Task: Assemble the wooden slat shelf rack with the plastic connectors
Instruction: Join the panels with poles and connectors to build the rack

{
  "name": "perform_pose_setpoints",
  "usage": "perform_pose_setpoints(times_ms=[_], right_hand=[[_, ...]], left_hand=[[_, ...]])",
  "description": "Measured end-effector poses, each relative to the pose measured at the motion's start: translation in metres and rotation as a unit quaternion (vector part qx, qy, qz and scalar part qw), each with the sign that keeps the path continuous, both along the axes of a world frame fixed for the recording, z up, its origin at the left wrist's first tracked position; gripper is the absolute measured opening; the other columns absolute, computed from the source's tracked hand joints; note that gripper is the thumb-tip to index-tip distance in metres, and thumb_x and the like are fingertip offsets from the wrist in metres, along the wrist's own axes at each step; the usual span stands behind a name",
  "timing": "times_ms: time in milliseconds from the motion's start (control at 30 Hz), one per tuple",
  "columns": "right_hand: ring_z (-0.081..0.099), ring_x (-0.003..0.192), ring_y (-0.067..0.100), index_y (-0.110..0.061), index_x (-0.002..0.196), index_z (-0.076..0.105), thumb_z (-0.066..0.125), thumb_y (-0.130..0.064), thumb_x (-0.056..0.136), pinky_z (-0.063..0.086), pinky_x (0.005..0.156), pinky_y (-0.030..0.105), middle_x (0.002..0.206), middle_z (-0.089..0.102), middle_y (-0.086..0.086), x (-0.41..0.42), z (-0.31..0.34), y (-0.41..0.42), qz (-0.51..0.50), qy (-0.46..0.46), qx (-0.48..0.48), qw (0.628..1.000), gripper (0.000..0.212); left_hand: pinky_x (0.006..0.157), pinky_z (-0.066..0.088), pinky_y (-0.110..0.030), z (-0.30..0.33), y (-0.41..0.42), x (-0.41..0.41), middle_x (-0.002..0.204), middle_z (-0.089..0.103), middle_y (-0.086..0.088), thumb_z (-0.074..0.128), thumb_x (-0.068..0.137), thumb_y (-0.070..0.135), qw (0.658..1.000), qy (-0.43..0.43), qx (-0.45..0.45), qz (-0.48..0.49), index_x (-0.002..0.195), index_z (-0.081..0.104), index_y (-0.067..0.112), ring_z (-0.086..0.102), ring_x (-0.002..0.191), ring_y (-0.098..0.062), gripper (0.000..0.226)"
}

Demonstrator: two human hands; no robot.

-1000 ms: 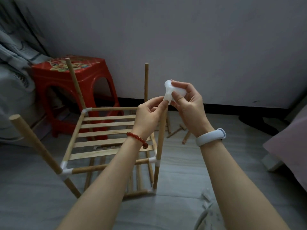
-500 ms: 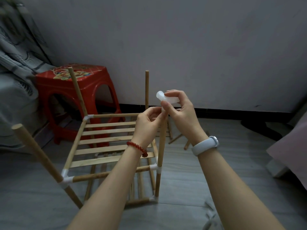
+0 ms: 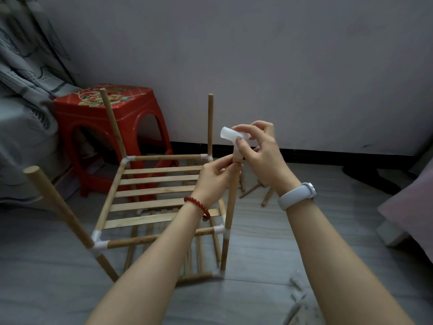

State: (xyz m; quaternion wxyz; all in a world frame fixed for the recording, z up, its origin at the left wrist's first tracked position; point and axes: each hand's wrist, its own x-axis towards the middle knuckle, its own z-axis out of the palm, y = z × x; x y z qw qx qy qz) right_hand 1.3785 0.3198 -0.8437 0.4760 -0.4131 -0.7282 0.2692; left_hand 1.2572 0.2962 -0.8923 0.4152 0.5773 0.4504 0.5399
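The half-built rack stands on the floor before a red stool. The left hand pinches its near-right post; the right hand's fingers clamp the white connector atop that post.

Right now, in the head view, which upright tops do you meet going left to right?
Near-left post → far-left post → far-right post → white plastic connector going onto the near-right post, held by both hands.
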Motion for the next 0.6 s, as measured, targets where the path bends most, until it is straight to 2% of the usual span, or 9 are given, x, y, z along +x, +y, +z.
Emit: perform_pose_setpoints(times_ms=[100,267,400,500,600], right_hand=[[0.043,0.117,0.016,-0.024,0.112,0.060,0.051,-0.012,0.095,0.040,0.088,0.022,0.119,0.039,-0.004,0.005,0.003,0.001,0.028,-0.048,0.000,0.998,0.023],[0.041,0.125,0.004,-0.016,0.113,0.061,0.041,0.000,0.096,0.037,0.094,0.006,0.136,0.047,-0.006,0.009,0.007,-0.001,0.086,-0.030,-0.026,0.996,0.031],[0.039,0.129,0.001,-0.016,0.117,0.060,0.039,0.006,0.095,0.035,0.098,0.005,0.135,0.046,-0.012,0.010,0.009,-0.002,0.140,0.007,-0.051,0.989,0.037],[0.042,0.121,-0.004,-0.021,0.123,0.055,0.051,-0.008,0.094,0.039,0.093,0.006,0.137,0.043,-0.013,0.007,0.008,-0.004,0.115,0.018,-0.067,0.991,0.032],[0.052,0.100,0.000,-0.016,0.123,0.055,0.060,-0.031,0.090,0.043,0.080,0.009,0.121,0.053,-0.004,-0.003,0.005,-0.003,-0.009,0.034,-0.026,0.999,0.036]], left_hand=[[0.075,0.051,-0.011,-0.001,0.002,-0.001,0.096,0.068,0.004,0.053,0.094,0.015,1.000,0.014,-0.002,-0.008,0.120,0.061,0.012,0.064,0.088,-0.004,0.028],[0.074,0.050,-0.009,-0.002,0.003,-0.003,0.096,0.067,0.006,0.053,0.094,0.015,0.999,0.025,-0.009,-0.019,0.119,0.061,0.014,0.063,0.086,0.001,0.026],[0.085,0.051,-0.017,-0.006,0.005,-0.006,0.097,0.068,0.011,0.054,0.093,0.017,1.000,0.019,-0.016,-0.017,0.120,0.060,0.017,0.063,0.094,-0.002,0.027],[0.088,0.047,-0.015,-0.012,0.005,-0.009,0.103,0.067,0.008,0.054,0.093,0.018,0.998,0.040,-0.030,-0.025,0.122,0.059,0.017,0.060,0.103,-0.001,0.030],[0.084,0.048,-0.014,-0.017,0.004,-0.013,0.103,0.067,0.004,0.057,0.091,0.016,0.997,0.055,-0.037,-0.027,0.122,0.060,0.012,0.060,0.100,0.000,0.032]])
